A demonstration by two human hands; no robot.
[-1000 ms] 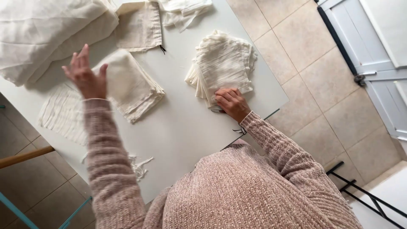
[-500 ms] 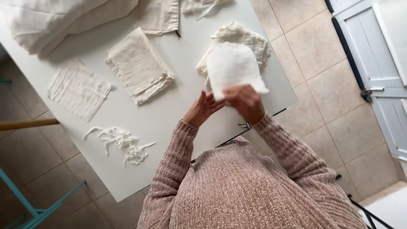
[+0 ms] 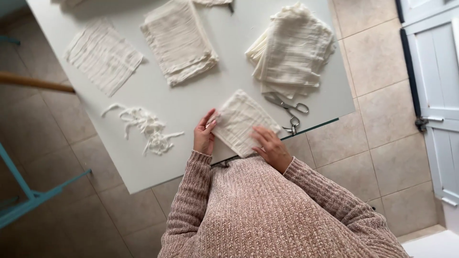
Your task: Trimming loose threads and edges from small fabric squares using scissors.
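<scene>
Your white table (image 3: 248,48) fills the upper view, set over a floor of beige tiles (image 3: 373,119). Your pink knitted sweater (image 3: 267,210) occupies the lower foreground. On the table, far right, lies a thick stack of cream gauze squares (image 3: 294,50), its edges ragged and fanned. At top centre sits a second, neater pile of folded cloth (image 3: 179,40). To the left, a single ribbed gauze piece (image 3: 103,55) lies flat, well apart from the piles. Near the table's front edge, directly before you, rests the one cream cloth square (image 3: 241,122) under your hands, turned diagonally. Your right hand (image 3: 270,145) presses flat on its lower right corner, fingers spread and unclenched. Your left hand (image 3: 204,134) pinches its left edge between thumb and fingertips. Left of that hand lies a tangle of trimmed cloth strips (image 3: 143,126). Metal scissors (image 3: 287,107) lie just beside the square, between it and the right-hand stack, handles toward the table edge.
</scene>
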